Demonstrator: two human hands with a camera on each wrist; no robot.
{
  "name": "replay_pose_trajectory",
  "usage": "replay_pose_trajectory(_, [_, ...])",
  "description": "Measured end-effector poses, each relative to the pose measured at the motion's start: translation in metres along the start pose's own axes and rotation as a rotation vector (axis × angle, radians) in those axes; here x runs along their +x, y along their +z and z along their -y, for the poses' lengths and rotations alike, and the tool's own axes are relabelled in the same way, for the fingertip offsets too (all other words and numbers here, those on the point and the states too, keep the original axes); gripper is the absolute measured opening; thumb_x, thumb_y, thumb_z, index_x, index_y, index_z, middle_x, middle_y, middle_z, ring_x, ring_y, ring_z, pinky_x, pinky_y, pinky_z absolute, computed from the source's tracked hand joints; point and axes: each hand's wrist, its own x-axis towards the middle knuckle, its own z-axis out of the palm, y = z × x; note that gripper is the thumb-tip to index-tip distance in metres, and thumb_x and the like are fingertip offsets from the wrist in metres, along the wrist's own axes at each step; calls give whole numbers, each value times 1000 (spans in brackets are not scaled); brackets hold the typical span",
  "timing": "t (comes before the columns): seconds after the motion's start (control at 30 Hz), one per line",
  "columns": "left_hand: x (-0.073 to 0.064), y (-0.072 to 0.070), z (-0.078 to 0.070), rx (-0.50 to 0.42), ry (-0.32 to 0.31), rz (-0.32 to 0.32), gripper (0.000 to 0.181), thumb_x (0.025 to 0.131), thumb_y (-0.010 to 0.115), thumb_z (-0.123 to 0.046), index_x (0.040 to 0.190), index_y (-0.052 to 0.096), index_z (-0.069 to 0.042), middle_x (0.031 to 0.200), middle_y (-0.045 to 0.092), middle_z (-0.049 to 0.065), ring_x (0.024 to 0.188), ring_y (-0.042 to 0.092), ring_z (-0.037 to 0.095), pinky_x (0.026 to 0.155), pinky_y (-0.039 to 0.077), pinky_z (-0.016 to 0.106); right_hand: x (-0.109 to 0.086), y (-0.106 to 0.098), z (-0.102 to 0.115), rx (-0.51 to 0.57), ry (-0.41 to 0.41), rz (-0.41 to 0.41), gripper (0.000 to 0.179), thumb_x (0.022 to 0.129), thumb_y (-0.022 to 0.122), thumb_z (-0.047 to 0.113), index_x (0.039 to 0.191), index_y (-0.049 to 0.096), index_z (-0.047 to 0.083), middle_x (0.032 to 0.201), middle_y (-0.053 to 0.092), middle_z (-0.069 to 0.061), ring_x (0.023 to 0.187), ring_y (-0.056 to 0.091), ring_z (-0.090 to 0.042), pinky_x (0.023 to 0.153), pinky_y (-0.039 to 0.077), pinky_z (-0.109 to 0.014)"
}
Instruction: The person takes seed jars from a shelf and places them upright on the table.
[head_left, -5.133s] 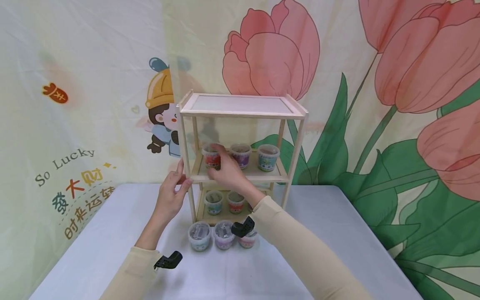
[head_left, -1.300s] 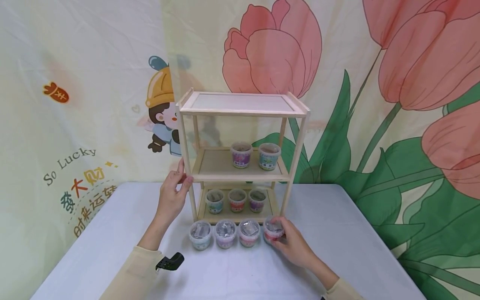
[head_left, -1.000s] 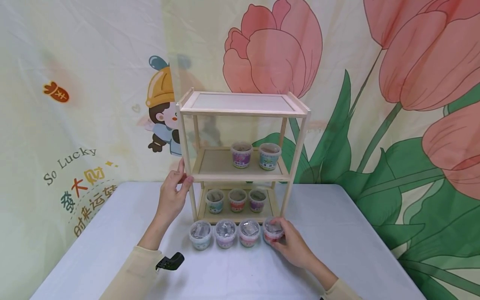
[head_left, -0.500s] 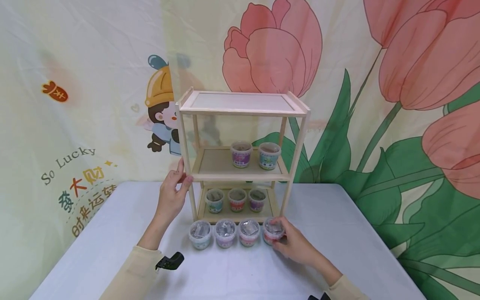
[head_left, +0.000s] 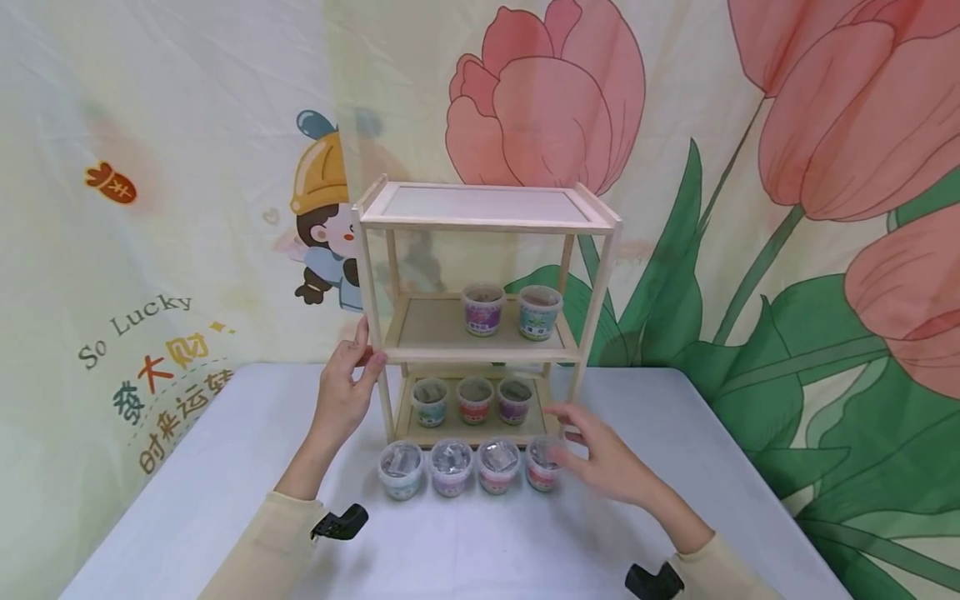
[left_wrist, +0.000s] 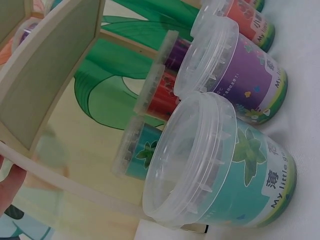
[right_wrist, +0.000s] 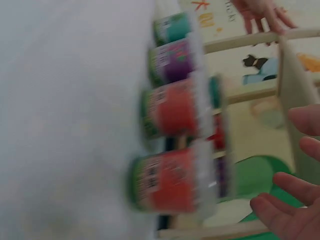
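Note:
My left hand (head_left: 347,387) grips the left front post of a small wooden shelf rack (head_left: 483,354), its thumb at the middle shelf's edge. My right hand (head_left: 611,454) has its fingers spread, just beside and above a red-labelled plastic tub (head_left: 542,477), holding nothing. That tub ends a row of lidded tubs in front of the rack: a teal one (head_left: 401,483), a purple one (head_left: 451,482) and another red one (head_left: 498,478). In the right wrist view the near red tub (right_wrist: 172,180) stands upright on the table, apart from the fingers (right_wrist: 295,187).
On the middle shelf stand a purple tub (head_left: 482,315) and a teal tub (head_left: 538,318), toward the right. The bottom shelf bears teal (head_left: 430,408), red (head_left: 475,407) and purple (head_left: 514,407) tubs. A white-covered table (head_left: 660,425) lies beneath, with a printed curtain (head_left: 675,125) behind.
The red-labelled tub went from the middle shelf's left to the right end of the front row. My right hand has now let go of it and lifted. My left hand stays put.

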Motion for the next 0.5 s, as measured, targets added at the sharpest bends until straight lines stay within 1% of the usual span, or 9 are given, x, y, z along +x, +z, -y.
replay_pose_trajectory(0.1, [0, 0, 0, -7, 4, -3, 68, 106, 68, -15, 166, 37, -20, 104, 58, 16, 106, 66, 35, 82, 44, 3, 13, -11, 21, 20, -70, -51, 57, 101, 73, 8, 152, 48, 8, 151, 55, -15, 138, 56, -37, 110, 50, -50])
replay_pose_trajectory(0.17, [-1, 0, -1, -6, 3, -4, 68, 105, 68, -15, 166, 37, -20, 104, 58, 16, 106, 67, 35, 82, 43, 2, 23, -16, 33, 52, -122, -84, 56, 101, 72, 6, 152, 48, 5, 151, 55, -14, 137, 57, -36, 110, 51, -48])
replay_pose_trajectory(0.23, [-1, -1, 0, -4, -2, -3, 68, 106, 67, -15, 166, 36, -20, 105, 58, 16, 107, 66, 35, 82, 43, 2, 34, -19, 44, 95, -164, -109, 55, 102, 70, 5, 152, 47, 2, 152, 53, -17, 138, 56, -36, 112, 50, -47])
replay_pose_trajectory(0.37, [-2, -1, 0, 8, -9, 3, 68, 107, 65, -17, 167, 34, -22, 106, 58, 15, 107, 65, 33, 82, 46, 5, 56, -21, 64, 177, -204, -141, 54, 103, 69, 4, 152, 46, 2, 155, 49, -21, 140, 55, -37, 115, 47, -45])
replay_pose_trajectory(0.5, [-1, 0, -1, 12, 4, 2, 67, 107, 65, -16, 167, 34, -19, 106, 58, 15, 107, 66, 34, 84, 46, 7, 76, -20, 76, 189, -210, -178, 55, 102, 68, 1, 152, 46, 0, 156, 49, -21, 141, 52, -43, 117, 45, -45])
